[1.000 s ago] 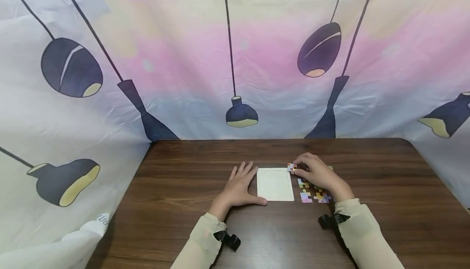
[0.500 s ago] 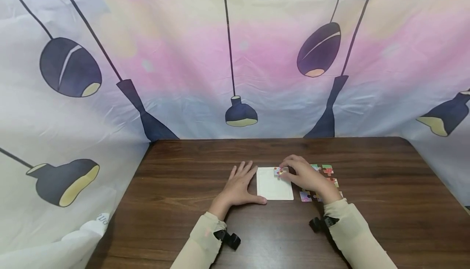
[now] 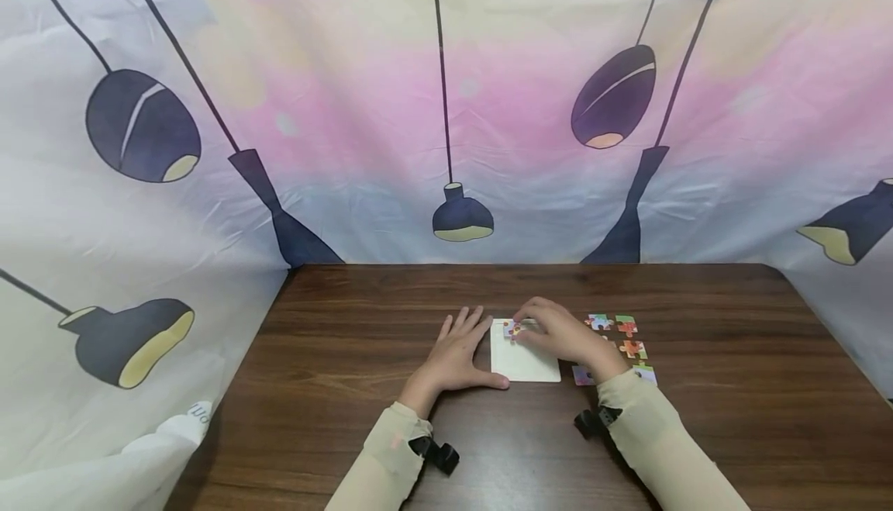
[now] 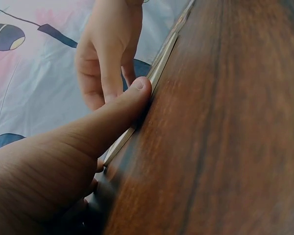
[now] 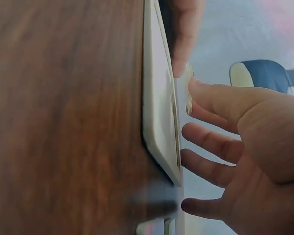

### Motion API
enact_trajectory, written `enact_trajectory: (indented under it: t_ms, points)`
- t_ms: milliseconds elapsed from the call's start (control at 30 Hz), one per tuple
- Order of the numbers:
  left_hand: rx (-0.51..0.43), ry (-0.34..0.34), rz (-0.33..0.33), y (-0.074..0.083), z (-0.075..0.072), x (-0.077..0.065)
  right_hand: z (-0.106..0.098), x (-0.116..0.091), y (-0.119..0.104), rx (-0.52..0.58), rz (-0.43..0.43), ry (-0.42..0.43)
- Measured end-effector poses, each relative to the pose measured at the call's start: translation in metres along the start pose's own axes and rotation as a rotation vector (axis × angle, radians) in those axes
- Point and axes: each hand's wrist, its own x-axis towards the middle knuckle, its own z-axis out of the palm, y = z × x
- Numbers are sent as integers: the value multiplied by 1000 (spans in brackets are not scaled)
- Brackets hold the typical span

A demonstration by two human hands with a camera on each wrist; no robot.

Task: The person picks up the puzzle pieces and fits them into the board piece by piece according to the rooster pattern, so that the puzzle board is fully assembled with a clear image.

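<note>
A small multicoloured cardboard jigsaw piece, knobbed along its edges, was pinched between the thumb and fingertips of the right hand and held just above the far left corner of a flat, cream-white rectangular puzzle tray. The right wrist camera showed the piece edge-on, thin and pale, tilted over the tray's smooth raised rim, with the remaining fingers spread loosely below it.

The left hand lay flat on the dark, grained wooden table, its fingers straight and gripping nothing, its thumb stretched along the tray's near left edge. From the left wrist, the thumb tip pressed against the tray's thin side.

To the right of the tray, loose jigsaw pieces in red, green, orange and lilac lay scattered on the wood, some partly hidden behind the right wrist. Both arms wore pale beige sleeves with black clips at the cuffs. Behind the table hung a creased pastel fabric backdrop printed with dark hanging lamps.
</note>
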Motion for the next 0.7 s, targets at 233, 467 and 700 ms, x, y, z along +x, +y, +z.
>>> enact_trajectory:
  t_ms: [233,467,700]
  points:
    - [-12,-5,-6,1,0,-1,2,6,-5,-63,18,-14]
    - [-15,-8,-7,1,0,-1,3,7,-9,-115,58,-14]
    - [-11,-9,-6,1,0,-1,5,8,-13,-144,68,-22]
